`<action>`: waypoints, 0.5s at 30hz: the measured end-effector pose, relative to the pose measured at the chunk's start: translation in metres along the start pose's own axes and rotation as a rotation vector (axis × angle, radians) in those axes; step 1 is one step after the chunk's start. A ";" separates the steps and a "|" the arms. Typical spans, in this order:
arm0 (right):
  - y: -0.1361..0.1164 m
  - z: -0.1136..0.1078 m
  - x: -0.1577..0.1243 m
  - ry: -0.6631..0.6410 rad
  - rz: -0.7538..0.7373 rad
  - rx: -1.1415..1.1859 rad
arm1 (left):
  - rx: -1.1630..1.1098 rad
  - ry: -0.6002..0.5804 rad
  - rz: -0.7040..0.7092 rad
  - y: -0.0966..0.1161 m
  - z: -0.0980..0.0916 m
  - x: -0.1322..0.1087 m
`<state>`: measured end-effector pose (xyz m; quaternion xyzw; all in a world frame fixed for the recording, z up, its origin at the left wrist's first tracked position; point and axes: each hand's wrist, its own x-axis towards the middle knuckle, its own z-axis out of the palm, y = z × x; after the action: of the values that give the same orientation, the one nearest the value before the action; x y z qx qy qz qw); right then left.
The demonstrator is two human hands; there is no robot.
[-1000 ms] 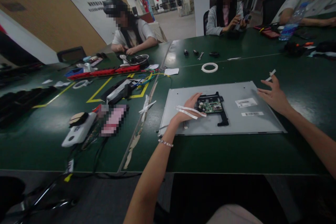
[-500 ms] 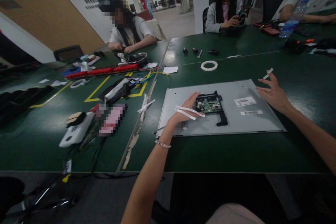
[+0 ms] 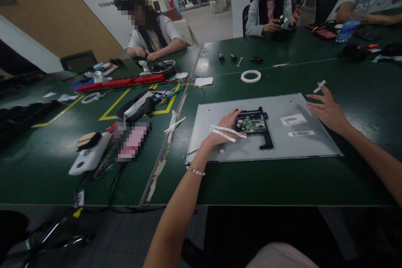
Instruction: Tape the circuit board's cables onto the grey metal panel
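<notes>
A flat grey panel (image 3: 301, 144) with two white labels lies on the green table in front of me. On it sits a green circuit board (image 3: 251, 123) in a black bracket (image 3: 266, 140). My left hand (image 3: 223, 130) rests at the bracket's left side, fingers stretched over its edge, with white tape strips (image 3: 221, 132) across its back. My right hand (image 3: 329, 109) is at the panel's right edge, fingers spread, with a short piece of white tape (image 3: 319, 86) stuck to a fingertip.
A roll of white tape (image 3: 251, 76) lies behind the panel, with a small wrench (image 3: 239, 62) farther back. Left are a pink phone (image 3: 133, 141), a white device (image 3: 89, 157) and red power strips (image 3: 121, 83). Several people sit across the table.
My hands have hardly moved. The view has shifted slightly. Across the table, one person's hands have moved apart around a small object.
</notes>
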<state>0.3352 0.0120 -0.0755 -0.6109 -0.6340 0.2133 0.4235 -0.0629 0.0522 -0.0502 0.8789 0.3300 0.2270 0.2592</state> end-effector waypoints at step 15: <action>0.009 0.001 0.003 0.286 -0.102 -0.349 | -0.055 0.026 0.018 0.008 -0.009 -0.003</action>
<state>0.3401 0.0171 -0.0821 -0.6661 -0.6247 -0.0101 0.4074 -0.0662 0.0475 -0.0393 0.8714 0.3188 0.2496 0.2771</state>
